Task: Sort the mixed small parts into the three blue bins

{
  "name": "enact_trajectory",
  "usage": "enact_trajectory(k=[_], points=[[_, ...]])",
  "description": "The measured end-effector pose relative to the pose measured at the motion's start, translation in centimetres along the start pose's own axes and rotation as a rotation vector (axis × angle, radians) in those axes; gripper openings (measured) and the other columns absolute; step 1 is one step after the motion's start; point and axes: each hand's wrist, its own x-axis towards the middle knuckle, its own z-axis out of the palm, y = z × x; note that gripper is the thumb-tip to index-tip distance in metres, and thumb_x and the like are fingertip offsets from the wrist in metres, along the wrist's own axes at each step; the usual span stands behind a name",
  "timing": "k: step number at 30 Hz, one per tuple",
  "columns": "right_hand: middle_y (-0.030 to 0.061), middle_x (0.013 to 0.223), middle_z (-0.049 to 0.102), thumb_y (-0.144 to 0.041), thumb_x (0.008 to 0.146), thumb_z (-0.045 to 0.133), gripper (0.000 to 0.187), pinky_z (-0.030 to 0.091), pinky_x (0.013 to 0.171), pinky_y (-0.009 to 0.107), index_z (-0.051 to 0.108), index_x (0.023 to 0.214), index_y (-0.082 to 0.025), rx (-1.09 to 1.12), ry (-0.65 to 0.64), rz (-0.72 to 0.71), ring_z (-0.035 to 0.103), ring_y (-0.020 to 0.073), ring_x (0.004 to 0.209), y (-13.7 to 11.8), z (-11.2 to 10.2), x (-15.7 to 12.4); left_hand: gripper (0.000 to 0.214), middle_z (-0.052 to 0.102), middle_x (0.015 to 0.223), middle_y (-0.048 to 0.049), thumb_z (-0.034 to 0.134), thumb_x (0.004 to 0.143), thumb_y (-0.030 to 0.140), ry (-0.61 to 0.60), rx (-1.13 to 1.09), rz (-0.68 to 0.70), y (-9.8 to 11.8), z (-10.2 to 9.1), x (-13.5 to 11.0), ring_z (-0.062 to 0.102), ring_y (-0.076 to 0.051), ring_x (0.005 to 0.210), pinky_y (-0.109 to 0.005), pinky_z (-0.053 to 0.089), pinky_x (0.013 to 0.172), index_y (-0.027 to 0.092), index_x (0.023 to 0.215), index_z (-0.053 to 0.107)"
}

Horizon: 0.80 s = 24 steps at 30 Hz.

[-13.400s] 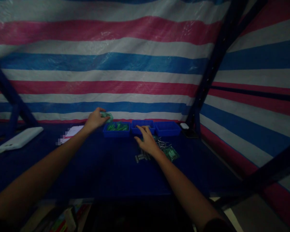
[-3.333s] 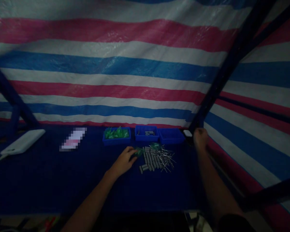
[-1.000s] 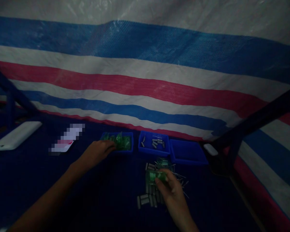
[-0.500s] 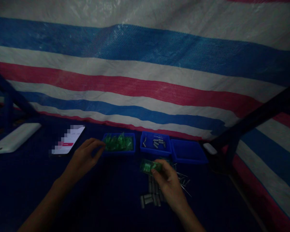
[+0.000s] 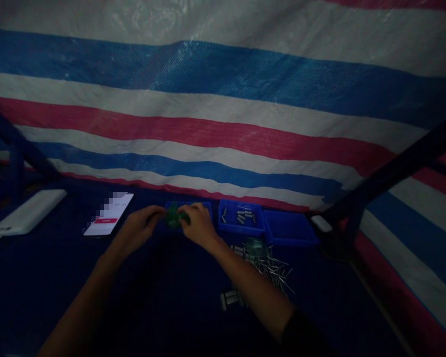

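Observation:
Both hands meet over the left blue tray (image 5: pixel 206 207) at the back of the dark blue table. My right hand (image 5: pixel 197 225) is closed on a green packet (image 5: pixel 175 218) and holds it at that tray. My left hand (image 5: pixel 138 229) touches the same green packet from the left, fingers curled on it. The middle blue tray (image 5: pixel 240 221) holds several small silver cylinders. The right blue tray (image 5: pixel 290 234) looks bare inside. In front of the trays lies a loose pile of thin metal pins (image 5: pixel 270 264) and silver cylinders (image 5: pixel 230 299).
A lit phone (image 5: pixel 109 220) lies left of the trays, and a white flat box (image 5: pixel 26 213) sits further left. A striped tarp forms the back wall. A dark metal frame post (image 5: pixel 386 173) slants at the right, with a small white object (image 5: pixel 320 223) at its foot.
My right hand has carried the green packet from above the pile leftward to the left tray. My left hand has moved in to meet it there.

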Motion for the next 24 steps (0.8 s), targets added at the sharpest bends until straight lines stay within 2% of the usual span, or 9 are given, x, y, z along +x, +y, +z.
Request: enact_trajectory(k=[3,6,9,12,15,17,20,24], points=[[0.0036,0.098,0.055,-0.022,0.081,0.052,0.014,0.036,0.082,0.034,0.064,0.088,-0.021,-0.205,0.019,-0.06,0.042,0.0208,0.101,-1.1,0.3,-0.4,0.027,0.062,0.093,-0.0022,0.039,0.086,0.034,0.166,-0.073,-0.085,0.0,0.9,-2.3,0.058,-0.018,0.087,-0.03,0.045,0.08,0.015,0.096,0.056],[0.0053,0.112,0.048,-0.031,0.084,0.048,0.024,0.035,0.084,0.037,0.061,0.103,-0.023,-0.274,0.084,-0.065,0.038,0.0237,0.109,-1.8,-1.8,-1.8,0.021,0.06,0.091,-0.0022,0.04,0.086,0.031,0.239,-0.095,-0.094,1.1,3.2,-4.4,0.058,-0.018,0.084,-0.03,0.046,0.075,0.018,0.095,0.055],[0.0068,0.112,0.05,-0.034,0.082,0.051,0.035,0.036,0.086,0.039,0.053,0.115,-0.024,-0.266,0.121,-0.005,0.04,0.0244,0.107,-0.3,-5.2,-4.9,0.018,0.06,0.084,-0.0023,0.039,0.087,0.025,0.079,-0.184,0.084,3.5,6.6,-6.7,0.059,-0.016,0.078,-0.028,0.048,0.071,0.019,0.089,0.056],[0.006,0.094,0.058,-0.031,0.085,0.046,0.024,0.039,0.081,0.039,0.06,0.102,-0.021,-0.332,0.165,0.173,0.048,0.0225,0.093,3.1,-8.3,-10.0,0.023,0.06,0.086,-0.0017,0.035,0.088,0.018,-0.275,-0.302,0.285,6.5,9.5,-8.9,0.058,-0.012,0.079,-0.024,0.048,0.071,0.022,0.092,0.058],[0.0078,0.093,0.059,-0.028,0.085,0.043,0.024,0.043,0.08,0.038,0.06,0.099,-0.019,-0.445,0.105,0.255,0.051,0.0217,0.087,6.5,-9.9,-15.2,0.025,0.06,0.089,-0.0013,0.037,0.086,0.013,-0.446,-0.338,0.35,9.0,10.7,-9.8,0.058,-0.011,0.083,-0.022,0.047,0.074,0.023,0.094,0.059],[0.0086,0.107,0.057,-0.024,0.086,0.042,0.029,0.044,0.083,0.038,0.055,0.111,-0.019,-0.501,0.043,0.224,0.051,0.0221,0.096,7.9,-10.1,-17.3,0.025,0.061,0.091,-0.0006,0.039,0.085,0.012,-0.489,-0.313,0.4,10.0,10.6,-9.3,0.057,-0.012,0.085,-0.024,0.046,0.077,0.024,0.095,0.059],[0.0065,0.119,0.054,-0.018,0.085,0.04,0.037,0.044,0.085,0.038,0.049,0.121,-0.021,-0.58,-0.049,0.116,0.048,0.022,0.104,8.6,-9.9,-17.7,0.023,0.06,0.091,-0.0012,0.04,0.086,0.016,-0.489,-0.265,0.466,10.8,9.6,-7.4,0.056,-0.013,0.086,-0.026,0.044,0.078,0.023,0.095,0.06],[0.0077,0.099,0.063,-0.013,0.083,0.041,0.03,0.045,0.077,0.038,0.059,0.107,-0.02,-0.673,-0.107,0.076,0.051,0.0232,0.09,8.3,-10.3,-15.7,0.023,0.06,0.087,-0.0013,0.038,0.088,0.02,-0.428,-0.359,0.382,10.9,9.0,-4.9,0.056,-0.012,0.082,-0.025,0.044,0.075,0.021,0.093,0.06]])
